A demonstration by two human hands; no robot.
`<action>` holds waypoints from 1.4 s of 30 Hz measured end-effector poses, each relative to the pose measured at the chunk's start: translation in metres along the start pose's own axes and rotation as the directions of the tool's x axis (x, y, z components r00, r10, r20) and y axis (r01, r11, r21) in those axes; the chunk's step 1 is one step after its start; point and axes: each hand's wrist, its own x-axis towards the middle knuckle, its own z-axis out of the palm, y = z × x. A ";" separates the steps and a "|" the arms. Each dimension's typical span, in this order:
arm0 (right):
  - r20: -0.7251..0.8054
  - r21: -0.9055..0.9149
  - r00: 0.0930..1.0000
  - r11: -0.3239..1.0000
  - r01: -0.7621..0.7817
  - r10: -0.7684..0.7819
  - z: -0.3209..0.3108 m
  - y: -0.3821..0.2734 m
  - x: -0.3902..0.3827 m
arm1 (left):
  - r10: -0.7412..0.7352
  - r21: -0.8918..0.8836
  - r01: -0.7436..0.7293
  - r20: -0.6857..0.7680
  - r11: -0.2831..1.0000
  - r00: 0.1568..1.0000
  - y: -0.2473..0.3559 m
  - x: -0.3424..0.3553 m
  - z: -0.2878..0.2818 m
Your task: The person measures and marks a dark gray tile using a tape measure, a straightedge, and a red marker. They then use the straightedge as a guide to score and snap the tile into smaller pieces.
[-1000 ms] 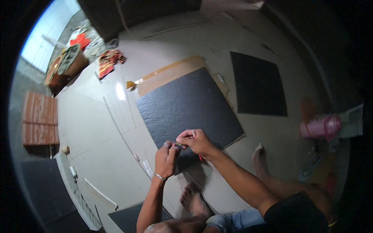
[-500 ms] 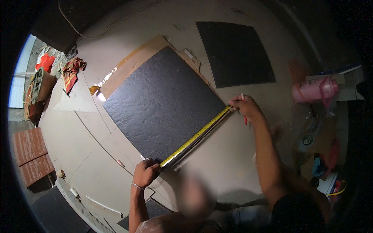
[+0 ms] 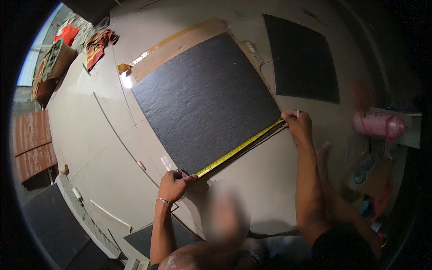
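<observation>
Hands (image 3: 173,185) (image 3: 299,126) now farther apart, yellow tape measure (image 3: 240,149) between, markings (image 3: 220,160) illegible

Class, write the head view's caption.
Left hand and right hand hold a yellow tape measure along the edge of a dark panel.

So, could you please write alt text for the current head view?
The left hand and right hand hold a yellow tape measure stretched along the near edge of a large dark tile. The tile lies on brown cardboard on a pale floor, with a second dark tile to its right.
</observation>
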 end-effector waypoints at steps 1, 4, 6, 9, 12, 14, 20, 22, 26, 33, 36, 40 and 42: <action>0.006 -0.007 1.000 1.000 0.023 -0.023 0.000 0.000 -0.001 | -0.025 -0.007 0.026 0.010 1.000 1.000 -0.002 -0.001 -0.001; -0.005 -0.076 0.999 0.996 0.051 -0.051 -0.001 0.001 0.000 | -0.059 0.032 0.057 0.035 0.998 0.998 -0.011 -0.004 -0.006; -0.023 -0.121 0.997 0.990 0.074 -0.078 -0.001 0.001 -0.001 | -0.062 -0.040 0.064 0.054 0.997 0.997 -0.019 -0.006 -0.008; -0.034 -0.120 0.992 0.986 0.116 -0.121 -0.002 0.001 -0.004 | -0.028 -0.143 0.035 0.054 0.989 0.998 -0.031 -0.006 -0.008; -0.015 -0.052 0.993 0.992 0.113 -0.114 -0.005 0.003 -0.007 | 0.025 -0.057 -0.022 0.044 0.998 0.999 -0.034 -0.002 -0.006; 0.003 0.019 0.992 0.991 0.130 -0.130 -0.006 0.007 -0.008 | 0.053 0.044 -0.054 0.011 0.998 0.999 -0.032 0.000 -0.003; -0.010 -0.119 0.979 0.973 0.200 -0.202 0.000 0.017 -0.003 | 0.054 0.207 -0.022 -0.150 0.978 0.987 -0.024 -0.006 0.007; -0.007 -0.125 0.976 0.969 0.215 -0.217 0.001 0.018 -0.003 | 0.073 0.245 -0.029 -0.171 0.969 0.983 -0.023 -0.007 0.010; 0.002 -0.137 0.981 0.972 0.190 -0.192 -0.002 0.015 -0.006 | 0.012 0.222 0.021 -0.147 0.975 0.989 -0.024 -0.004 0.007; -0.008 -0.019 0.981 0.981 0.194 -0.195 0.000 0.021 -0.002 | -0.041 0.287 0.053 -0.048 0.956 0.998 -0.024 0.006 0.003; -0.019 -0.119 0.973 0.966 0.228 -0.231 -0.001 0.016 -0.007 | -0.040 0.308 0.051 -0.040 0.950 0.998 -0.023 0.010 0.002; -0.062 -0.089 0.984 0.983 0.162 -0.167 -0.013 -0.013 -0.026 | -0.051 0.298 0.049 0.000 0.953 0.999 -0.023 0.013 -0.001; 0.105 0.226 0.989 0.971 0.079 -0.105 -0.015 -0.035 -0.037 | -0.112 0.253 0.106 0.009 0.962 0.994 -0.023 0.014 -0.002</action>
